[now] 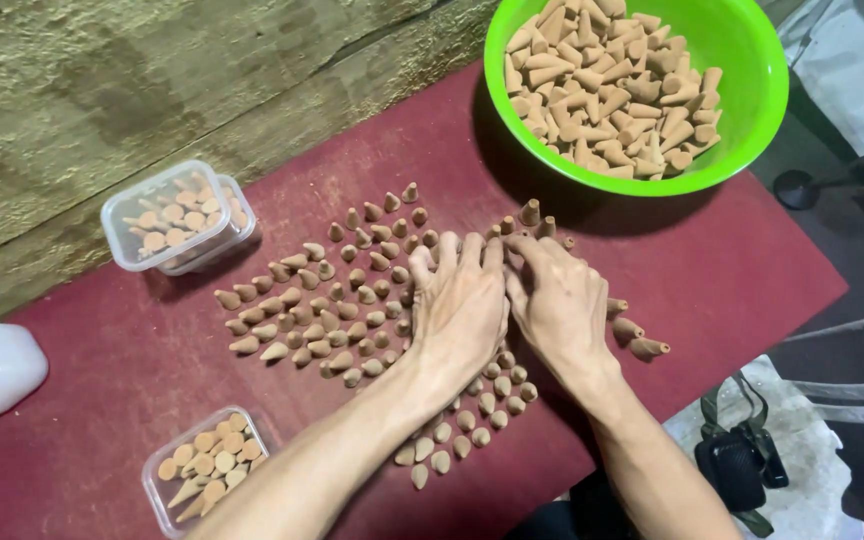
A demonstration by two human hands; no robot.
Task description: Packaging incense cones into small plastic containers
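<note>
- The fingers [474,250] of the left hand [460,312] lie flat and close together, palm down, on the cones [352,300]; they pinch nothing that I can see.
- The fingers [530,250] of the right hand [560,308] are bent and close together; whether the tips pinch a cone I cannot tell.
- The two hands touch side by side, and both point away from the person.
- Just beyond the fingertips stand a few upright cones [530,212], nearer to the right hand.
- The main cluster spreads left of the left hand, and more lies under and behind both wrists; most cones stand with the tip up.
- Three fallen cones [636,338] lie right of the right hand, long axis across the desk [732,270].
- Further out, a green bowl [752,120] full of cones sits ahead and to the right.
- Two clear boxes [167,215] [202,470] with cones are well apart, on the left.
</note>
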